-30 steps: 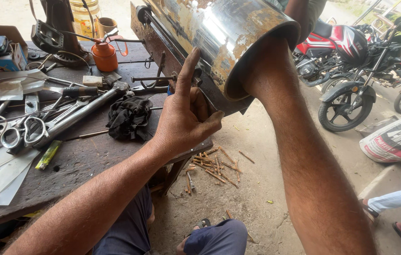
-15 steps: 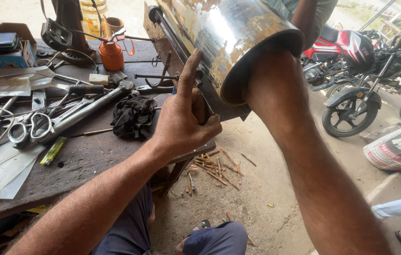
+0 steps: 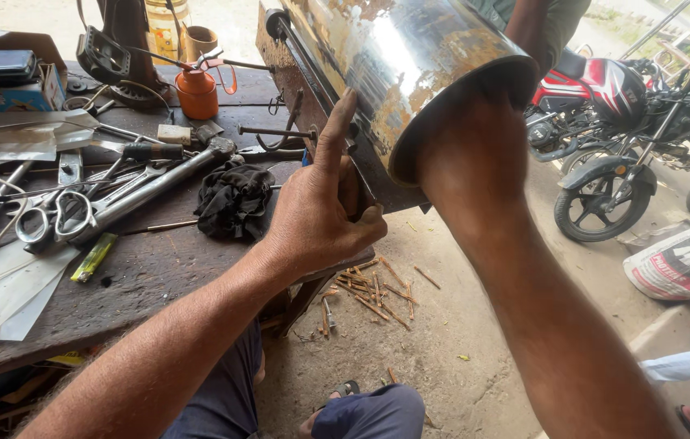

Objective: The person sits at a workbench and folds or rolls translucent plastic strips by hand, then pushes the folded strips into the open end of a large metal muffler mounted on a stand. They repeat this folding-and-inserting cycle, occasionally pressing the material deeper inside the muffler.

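A shiny, rust-spotted sheet-metal cylinder point(image 3: 394, 65) lies over a rusty iron beam point(image 3: 273, 45) at the workbench's right end. My left hand point(image 3: 312, 219) presses on the cylinder's outer wall by its lower rim, index finger pointing up along the metal and thumb under the edge. My right forearm point(image 3: 483, 179) goes into the cylinder's open end, so my right hand is hidden inside it.
The dark wooden workbench point(image 3: 142, 276) carries a black cloth point(image 3: 234, 199), scissors point(image 3: 60, 215), wrenches, metal strips and an orange oil can point(image 3: 197, 93). Small sticks point(image 3: 373, 293) litter the dirt floor. Motorcycles point(image 3: 613, 106), a sack point(image 3: 682, 260) and another person's legs point(image 3: 686, 374) are at right.
Both arms and the cylinder keep nearly the same pose. Only the view has drifted slightly.
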